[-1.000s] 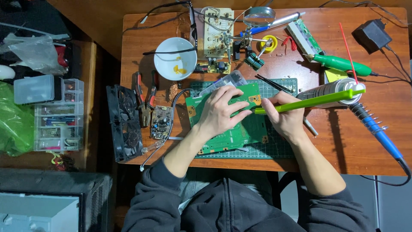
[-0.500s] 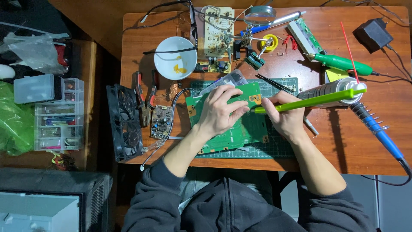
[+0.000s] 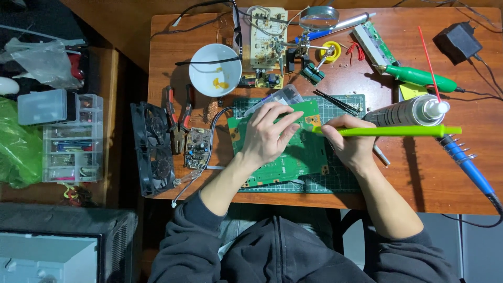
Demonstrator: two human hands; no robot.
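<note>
A large green circuit board (image 3: pixel 304 152) lies on a green cutting mat (image 3: pixel 343 178) at the desk's front. My left hand (image 3: pixel 267 133) rests flat on the board, fingers spread, pressing it down. My right hand (image 3: pixel 348 141) grips a long lime-green brush handle (image 3: pixel 398 131) like a pen. Its tip touches the board's upper right area near a yellow patch (image 3: pixel 313 121). The handle points right, across a grey spray can (image 3: pixel 406 111) lying on the desk.
A white bowl (image 3: pixel 215 71), a tan circuit board (image 3: pixel 268 36), a magnifier stand (image 3: pixel 314 15), tweezers (image 3: pixel 335 100), a green-handled tool (image 3: pixel 422 78), a blue soldering iron (image 3: pixel 469 167), pliers (image 3: pixel 178 112), a small board (image 3: pixel 198 148) and a black fan (image 3: pixel 154 149) surround the mat. Plastic drawers (image 3: pixel 68 139) stand left.
The brush handle has swung from tilted up at the right to nearly level. My left hand stays on the board.
</note>
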